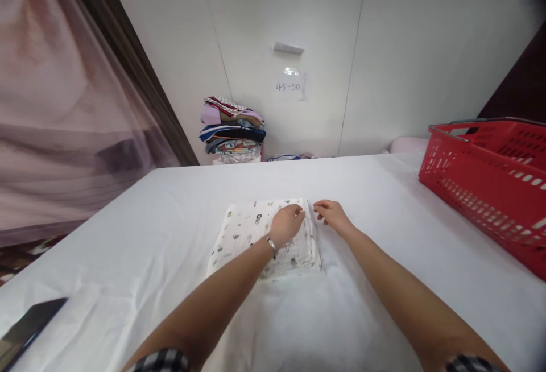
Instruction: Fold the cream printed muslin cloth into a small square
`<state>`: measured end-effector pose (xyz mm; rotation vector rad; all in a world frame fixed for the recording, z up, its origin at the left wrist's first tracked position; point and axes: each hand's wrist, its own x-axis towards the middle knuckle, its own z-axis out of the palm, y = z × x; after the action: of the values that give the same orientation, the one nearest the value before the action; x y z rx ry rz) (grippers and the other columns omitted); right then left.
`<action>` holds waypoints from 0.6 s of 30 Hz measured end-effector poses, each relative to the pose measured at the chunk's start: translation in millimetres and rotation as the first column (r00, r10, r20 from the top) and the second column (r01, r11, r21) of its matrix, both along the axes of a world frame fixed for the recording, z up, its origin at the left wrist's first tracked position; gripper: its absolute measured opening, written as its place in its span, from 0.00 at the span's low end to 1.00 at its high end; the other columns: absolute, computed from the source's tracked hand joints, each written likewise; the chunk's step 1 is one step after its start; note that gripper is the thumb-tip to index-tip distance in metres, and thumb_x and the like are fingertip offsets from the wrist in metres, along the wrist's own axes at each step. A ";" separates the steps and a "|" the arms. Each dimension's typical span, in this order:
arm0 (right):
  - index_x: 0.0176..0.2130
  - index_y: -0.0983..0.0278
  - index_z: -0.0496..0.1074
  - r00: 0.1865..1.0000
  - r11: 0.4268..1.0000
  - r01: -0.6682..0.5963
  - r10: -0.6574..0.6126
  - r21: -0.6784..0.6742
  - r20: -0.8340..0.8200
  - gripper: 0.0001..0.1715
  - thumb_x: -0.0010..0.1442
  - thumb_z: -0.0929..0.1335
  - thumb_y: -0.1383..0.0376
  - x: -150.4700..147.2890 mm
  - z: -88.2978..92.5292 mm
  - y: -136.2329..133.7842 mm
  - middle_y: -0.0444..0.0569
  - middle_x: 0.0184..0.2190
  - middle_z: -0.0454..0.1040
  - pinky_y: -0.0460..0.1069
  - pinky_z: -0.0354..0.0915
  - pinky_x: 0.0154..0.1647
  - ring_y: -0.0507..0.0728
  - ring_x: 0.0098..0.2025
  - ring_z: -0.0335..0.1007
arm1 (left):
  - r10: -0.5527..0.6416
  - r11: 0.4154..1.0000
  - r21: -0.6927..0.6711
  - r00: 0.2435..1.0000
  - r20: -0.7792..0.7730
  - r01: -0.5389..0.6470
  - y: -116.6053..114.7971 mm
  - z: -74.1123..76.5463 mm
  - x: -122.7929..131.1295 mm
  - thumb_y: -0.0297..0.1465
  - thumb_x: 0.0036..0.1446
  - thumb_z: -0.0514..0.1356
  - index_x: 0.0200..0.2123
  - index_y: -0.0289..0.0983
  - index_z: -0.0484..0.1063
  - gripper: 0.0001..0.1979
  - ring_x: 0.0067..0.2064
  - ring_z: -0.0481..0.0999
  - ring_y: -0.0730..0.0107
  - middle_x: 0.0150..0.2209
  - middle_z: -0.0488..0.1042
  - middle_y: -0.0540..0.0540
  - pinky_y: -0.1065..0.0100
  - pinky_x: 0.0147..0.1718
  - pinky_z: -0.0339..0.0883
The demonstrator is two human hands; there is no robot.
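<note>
A white cloth [243,235] with small printed figures lies folded in layers on the white-covered table. My left hand [286,225], with a silver bracelet at the wrist, rests over its right part. The fingers are pinched together near the cloth's right edge; what is between the fingertips is too small to make out. Just beyond that edge, my right hand [335,215] hovers beside the cloth, apart from it. Its fingers are loosely bent with a gap to the thumb, and nothing shows between them.
A red plastic basket [486,190] with metal handles stands at the right. Several folded garments [233,130] are stacked beyond the table's far edge. A dark flat phone-like object [32,326] lies at the near left. Sheer pink curtains [77,104] hang at the left.
</note>
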<state>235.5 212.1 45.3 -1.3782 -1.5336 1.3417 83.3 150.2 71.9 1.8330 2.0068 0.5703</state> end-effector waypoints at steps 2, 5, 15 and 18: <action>0.33 0.67 0.72 0.999 0.999 0.034 -0.034 0.001 -0.001 0.09 0.52 0.65 0.66 -14.5 -7.2 9.6 0.48 0.29 0.74 0.42 0.56 0.15 0.49 0.21 0.66 | 0.083 0.995 -0.055 0.996 0.013 -0.082 17.1 4.6 -1.8 0.38 0.56 0.52 0.37 0.39 0.72 0.13 0.40 0.73 0.67 0.38 0.76 0.46 0.69 0.37 0.63; 0.33 0.68 0.73 0.999 0.999 0.047 -0.047 0.018 -0.009 0.10 0.51 0.65 0.66 -29.1 -18.8 17.2 0.47 0.23 0.72 0.44 0.57 0.18 0.50 0.19 0.64 | 0.133 0.986 -0.103 0.991 -0.004 -0.133 36.9 0.8 -0.7 0.41 0.53 0.54 0.35 0.37 0.72 0.14 0.40 0.74 0.63 0.36 0.76 0.42 0.68 0.36 0.63; 0.26 0.66 0.73 0.996 0.995 0.065 -0.060 0.070 -0.065 0.09 0.44 0.66 0.63 -32.6 -43.6 18.2 0.44 0.19 0.71 0.45 0.59 0.24 0.51 0.22 0.63 | 0.141 0.989 -0.052 0.989 0.042 -0.138 62.9 -5.9 -1.9 0.31 0.52 0.52 0.34 0.36 0.73 0.11 0.37 0.73 0.68 0.36 0.76 0.43 0.71 0.34 0.62; 0.25 0.66 0.72 0.995 0.995 0.069 -0.063 0.077 -0.075 0.08 0.43 0.66 0.64 -32.7 -47.1 18.8 0.43 0.18 0.69 0.45 0.57 0.23 0.51 0.20 0.62 | 0.114 0.993 -0.026 0.991 0.077 -0.112 63.5 -11.1 0.8 0.30 0.51 0.54 0.30 0.36 0.74 0.09 0.35 0.73 0.69 0.33 0.76 0.44 0.71 0.33 0.61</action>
<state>202.8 230.8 -1.8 -1.3059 -1.4655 1.2629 84.1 213.7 60.8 1.6666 2.0663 0.6399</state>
